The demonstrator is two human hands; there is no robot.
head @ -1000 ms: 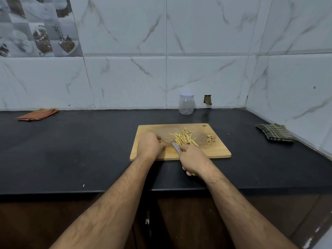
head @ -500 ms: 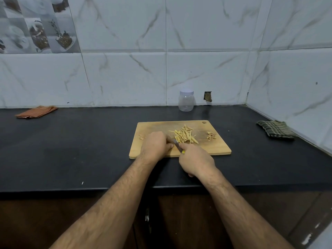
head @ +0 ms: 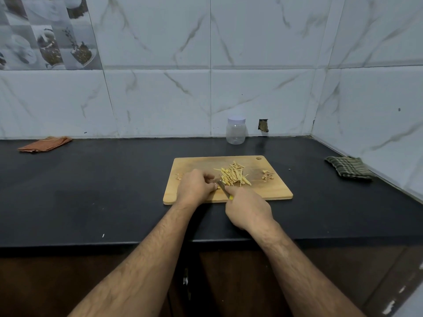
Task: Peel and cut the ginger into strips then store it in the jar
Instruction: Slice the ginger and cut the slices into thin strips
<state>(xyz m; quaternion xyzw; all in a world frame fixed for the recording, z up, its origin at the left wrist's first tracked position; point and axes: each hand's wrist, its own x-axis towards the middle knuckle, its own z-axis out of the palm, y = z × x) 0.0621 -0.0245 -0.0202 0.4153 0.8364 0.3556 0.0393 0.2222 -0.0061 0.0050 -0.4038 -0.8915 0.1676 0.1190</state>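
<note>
With the left hand [head: 196, 187] curled over the last ginger piece, hidden beneath it, on the pale wooden board [head: 272, 191], and the right hand [head: 248, 209] gripping the yellow-handled knife [head: 223, 188], keeping knuckles forward and strokes short looked wisest, beside the yellow strips [head: 232, 175].

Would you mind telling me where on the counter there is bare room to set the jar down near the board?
Bare counter lies left of the board, reaching toward the orange cloth, and between the board and the green cloth. A narrower strip separates the board from the jar. The board is crowded: strips, left hand and right hand with the knife.
</note>
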